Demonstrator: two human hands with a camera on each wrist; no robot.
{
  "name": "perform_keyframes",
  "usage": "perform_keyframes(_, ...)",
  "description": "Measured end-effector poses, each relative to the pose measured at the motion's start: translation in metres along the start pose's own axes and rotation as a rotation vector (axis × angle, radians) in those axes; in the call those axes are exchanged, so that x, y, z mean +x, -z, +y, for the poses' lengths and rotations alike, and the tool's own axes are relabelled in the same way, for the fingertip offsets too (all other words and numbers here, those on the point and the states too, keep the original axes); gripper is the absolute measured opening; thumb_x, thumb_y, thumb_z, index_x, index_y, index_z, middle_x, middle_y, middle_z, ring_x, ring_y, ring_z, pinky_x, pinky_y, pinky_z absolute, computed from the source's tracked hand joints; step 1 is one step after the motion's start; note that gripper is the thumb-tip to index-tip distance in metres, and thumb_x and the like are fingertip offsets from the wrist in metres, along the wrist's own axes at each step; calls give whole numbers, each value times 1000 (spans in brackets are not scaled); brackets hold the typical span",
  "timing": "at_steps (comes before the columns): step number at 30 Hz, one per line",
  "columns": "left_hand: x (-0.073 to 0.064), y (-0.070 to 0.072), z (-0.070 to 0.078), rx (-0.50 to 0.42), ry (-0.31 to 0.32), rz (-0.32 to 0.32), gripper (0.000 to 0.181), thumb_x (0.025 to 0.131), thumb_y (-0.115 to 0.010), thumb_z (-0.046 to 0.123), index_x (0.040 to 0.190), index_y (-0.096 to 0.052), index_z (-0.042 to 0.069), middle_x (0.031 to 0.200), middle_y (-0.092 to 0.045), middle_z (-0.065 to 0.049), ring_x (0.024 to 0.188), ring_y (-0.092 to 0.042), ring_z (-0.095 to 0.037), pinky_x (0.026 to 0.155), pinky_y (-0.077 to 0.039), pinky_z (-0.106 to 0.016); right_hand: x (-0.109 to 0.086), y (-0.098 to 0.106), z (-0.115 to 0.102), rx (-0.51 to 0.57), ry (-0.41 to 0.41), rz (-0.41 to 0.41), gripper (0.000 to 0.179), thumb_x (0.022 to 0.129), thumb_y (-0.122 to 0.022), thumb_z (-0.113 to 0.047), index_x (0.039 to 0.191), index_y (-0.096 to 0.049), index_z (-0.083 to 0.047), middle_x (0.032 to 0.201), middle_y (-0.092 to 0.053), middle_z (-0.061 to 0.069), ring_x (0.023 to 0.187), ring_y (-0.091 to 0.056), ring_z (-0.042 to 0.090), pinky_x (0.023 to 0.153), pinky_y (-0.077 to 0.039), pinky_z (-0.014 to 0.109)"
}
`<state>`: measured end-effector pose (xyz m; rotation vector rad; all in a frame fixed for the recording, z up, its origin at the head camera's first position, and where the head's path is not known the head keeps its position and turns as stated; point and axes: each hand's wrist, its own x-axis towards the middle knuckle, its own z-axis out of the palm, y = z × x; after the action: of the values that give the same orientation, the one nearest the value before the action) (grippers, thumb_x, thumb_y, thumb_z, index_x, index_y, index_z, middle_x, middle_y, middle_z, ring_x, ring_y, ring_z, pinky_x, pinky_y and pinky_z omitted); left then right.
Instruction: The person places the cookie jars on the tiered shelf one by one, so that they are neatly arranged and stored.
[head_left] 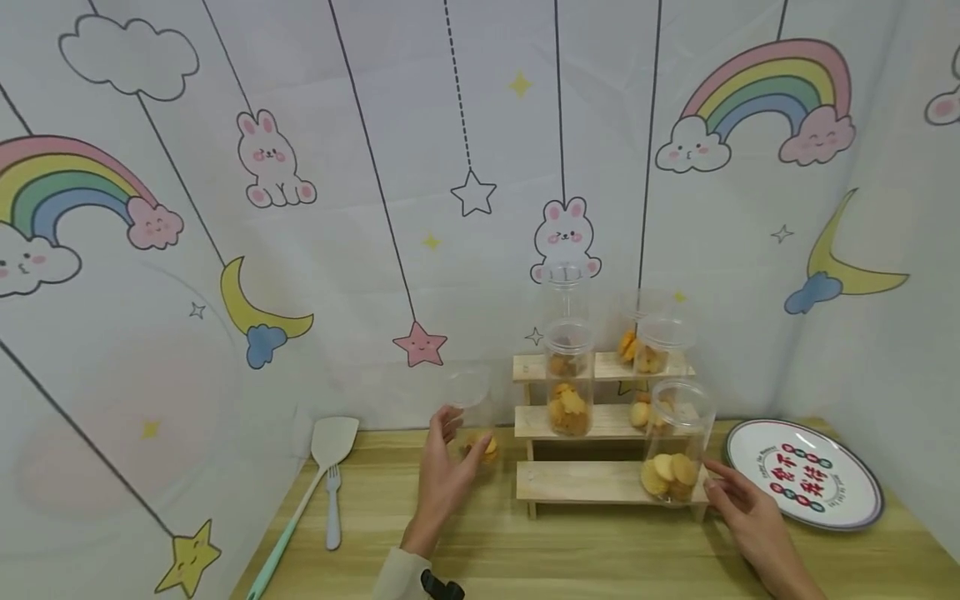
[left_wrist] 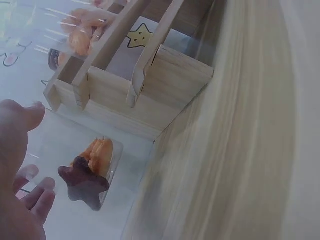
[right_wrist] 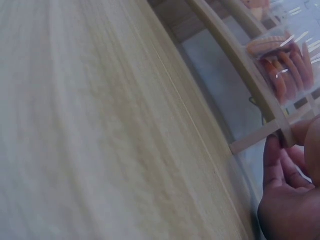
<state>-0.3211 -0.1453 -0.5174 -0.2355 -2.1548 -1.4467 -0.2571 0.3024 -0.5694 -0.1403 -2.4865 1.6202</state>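
Observation:
My left hand point(head_left: 444, 475) curves round a clear jar point(head_left: 467, 392) standing on the table left of a wooden tiered rack point(head_left: 577, 482). Inside that jar, the left wrist view shows a dark star-shaped cookie point(left_wrist: 86, 184) and orange-brown cookies point(left_wrist: 101, 154). My right hand point(head_left: 752, 521) pinches the right end of the rack's lowest step, with thumb and fingers on either side of the board in the right wrist view. Close by on that step stands a clear jar of round cookies point(head_left: 670, 477).
More clear jars stand on the upper steps, among them a cookie jar point(head_left: 568, 410) on the middle one. A printed plate point(head_left: 847, 500) lies at right. On the left lie a spatula point(head_left: 330, 442) and a fork point(head_left: 333, 512). A patterned curtain point(head_left: 360, 250) hangs behind.

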Motion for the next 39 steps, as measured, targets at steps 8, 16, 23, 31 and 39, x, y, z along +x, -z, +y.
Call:
perform_keyframes(8,-15,13,18,32,-59,-44,71,88,-93,32,144,-55,12,137,-68,-1,130,-68,-27,111,-58,-44,0,0,0,3,7,-3,61,112,-61,-39,159,-49,-2,114,-69,-14,101,-58,-20,84,-54,6)
perform_keyframes(16,-25,-1,41,34,-186,-164,69,89,-92,35,142,-54,15,130,-71,-10,124,-70,-26,107,-62,-43,1,-1,-1,-6,-4,0,62,112,-61,-40,159,-49,-2,117,-69,-10,101,-57,-21,84,-54,5)
perform_keyframes(23,-32,-25,48,0,-205,-232,69,90,-91,35,145,-55,14,130,-73,-4,123,-72,-22,106,-63,-40,2,0,1,16,-1,-13,63,112,-60,-40,160,-48,-1,112,-67,-20,102,-58,-21,84,-55,6)
perform_keyframes(31,-36,-52,57,-64,-198,-274,69,92,-90,35,145,-54,11,136,-63,-5,125,-70,-25,106,-62,-35,1,1,0,19,-12,-18,64,112,-60,-41,161,-47,-1,112,-66,-21,102,-57,-21,85,-55,5)
perform_keyframes(39,-36,-70,61,-60,-215,-286,71,92,-90,38,147,-52,16,135,-63,-5,123,-69,-19,102,-64,-31,0,-1,0,29,19,-9,62,112,-61,-37,159,-48,1,109,-67,-23,102,-59,-20,84,-55,5)
